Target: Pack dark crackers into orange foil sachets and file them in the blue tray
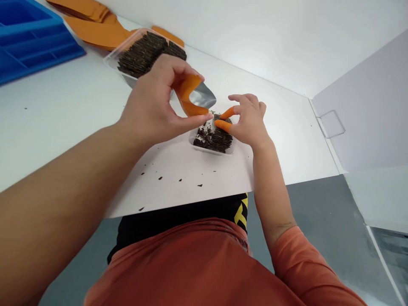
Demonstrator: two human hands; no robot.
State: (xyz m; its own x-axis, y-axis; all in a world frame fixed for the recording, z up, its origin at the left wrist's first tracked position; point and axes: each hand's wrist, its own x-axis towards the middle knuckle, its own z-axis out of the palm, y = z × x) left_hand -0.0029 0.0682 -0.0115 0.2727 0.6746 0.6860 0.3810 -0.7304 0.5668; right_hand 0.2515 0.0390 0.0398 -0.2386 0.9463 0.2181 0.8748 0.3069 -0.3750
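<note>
My left hand [159, 102] is closed around an orange pouch [188, 95], bending it so that its mouth gapes and the silvery lining shows. Just right of the pouch, my right hand [248, 121] wears orange finger cots on its thumb and forefinger. Those two fingertips pinch dark thin slices [221, 138] at the upper end of a row in a small clear plastic tray [231, 151]. White tray bottom and loose dark crumbs show beside the row. How many slices are between the fingers is hidden.
A larger clear tub [111, 61] of stacked dark slices stands beyond my left hand. Flat orange pouches [95, 32] lie piled behind it, near a blue compartment tray [35, 42]. Dark crumbs [160, 178] dot the white table [178, 191] near its front edge.
</note>
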